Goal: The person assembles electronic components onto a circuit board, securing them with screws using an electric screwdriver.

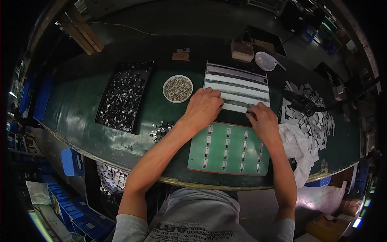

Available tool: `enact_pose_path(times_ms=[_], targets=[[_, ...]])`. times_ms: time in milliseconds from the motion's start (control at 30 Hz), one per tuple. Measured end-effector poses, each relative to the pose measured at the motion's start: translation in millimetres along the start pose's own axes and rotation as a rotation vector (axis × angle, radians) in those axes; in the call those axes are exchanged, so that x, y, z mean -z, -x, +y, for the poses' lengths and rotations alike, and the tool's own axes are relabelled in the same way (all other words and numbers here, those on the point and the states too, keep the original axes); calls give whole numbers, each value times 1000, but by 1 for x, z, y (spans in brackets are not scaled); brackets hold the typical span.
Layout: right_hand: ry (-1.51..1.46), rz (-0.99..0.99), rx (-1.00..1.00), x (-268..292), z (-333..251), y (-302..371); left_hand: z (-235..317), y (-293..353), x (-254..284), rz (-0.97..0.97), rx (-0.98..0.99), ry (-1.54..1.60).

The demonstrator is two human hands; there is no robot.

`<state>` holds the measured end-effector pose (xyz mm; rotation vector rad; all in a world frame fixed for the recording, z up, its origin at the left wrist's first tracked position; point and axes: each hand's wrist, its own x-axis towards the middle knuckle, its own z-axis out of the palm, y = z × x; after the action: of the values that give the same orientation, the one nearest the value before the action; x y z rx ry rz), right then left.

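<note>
At left on the surface (80, 105), a black tray (144, 94), then a white bowl (164, 89). Mid-frame, the left hand (204, 105) curls its fingers over the lower left of the striped panel (240, 86), above a green board (236, 153); the right hand (264, 121) bunches its fingers at the lower right corner. Whether either pinches, I cannot tell. Pale pieces (322, 125) heap rightward.

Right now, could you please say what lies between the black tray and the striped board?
In the head view, a round white bowl holding small metallic pieces.
</note>
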<state>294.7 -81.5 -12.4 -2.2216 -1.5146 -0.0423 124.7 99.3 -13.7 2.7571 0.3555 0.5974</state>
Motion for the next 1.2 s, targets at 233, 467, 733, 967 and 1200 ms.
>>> enact_pose_path(times_ms=[233, 467, 733, 967, 1200], targets=[[-113, -24, -22, -2, 3, 0, -1, 2, 0, -12, -44, 24], [-410, 62, -119, 4, 16, -3, -1, 5, 4, -6, -79, 31], [-537, -93, -89, 22, -15, 10, 3, 27, 33, 20, 55, 263], [-459, -163, 6, 21, -44, 13, 13, 55, 48, -27, 102, 314], [-303, -112, 77, 12, -51, 15, 19, 56, 45, 17, -1, 159]])
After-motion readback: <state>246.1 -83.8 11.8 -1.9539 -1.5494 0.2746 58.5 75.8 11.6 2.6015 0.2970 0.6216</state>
